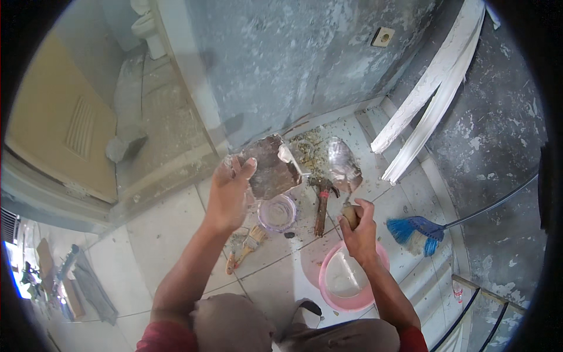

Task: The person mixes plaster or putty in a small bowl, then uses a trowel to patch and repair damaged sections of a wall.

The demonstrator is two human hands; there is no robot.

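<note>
My left hand (227, 196) is closed on the near left edge of a flat, brownish rectangular board (271, 170), thumb on top. White paste sticks to the board's far right corner. In my right hand (360, 233) is the wooden handle of a trowel (343, 163), its broad metal blade pointing away from me and apart from the board. Below my right hand stands a pink basin (324, 283) with whitish material inside. Between my hands, a hammer (321, 214) lies on the floor next to a round clear tub (277, 212) with a purplish rim.
Two brushes (252, 242) lie left of the tub. Debris (314, 146) is scattered along the grey patchy wall (275, 64). On the right are a blue broom (415, 229) and long white strips (431, 97). A beige door (58, 117) stands at the left.
</note>
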